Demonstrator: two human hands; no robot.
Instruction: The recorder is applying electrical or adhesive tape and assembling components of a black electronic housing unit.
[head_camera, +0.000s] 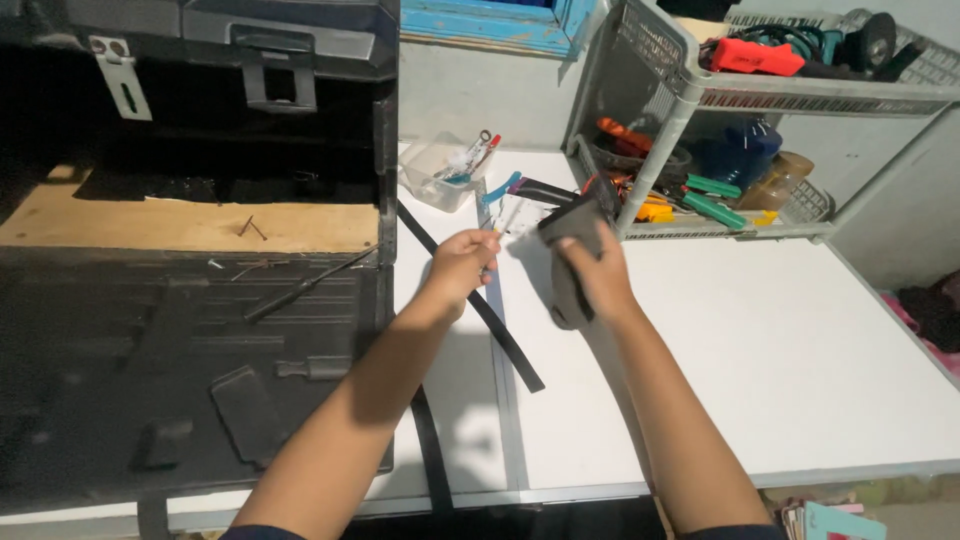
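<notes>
My left hand is closed around a thin tool with a light handle that points up and to the right, above the white table. My right hand grips a dark grey blocky tool, held upright just right of the left hand. The two hands are close together, and the thin tool's tip reaches toward the dark tool. A long black strip lies on the table beneath my left hand.
A large open black tool case fills the left side, its lid raised. A grey wire rack with assorted tools stands at the back right. A clear plastic tub with small tools sits behind the hands.
</notes>
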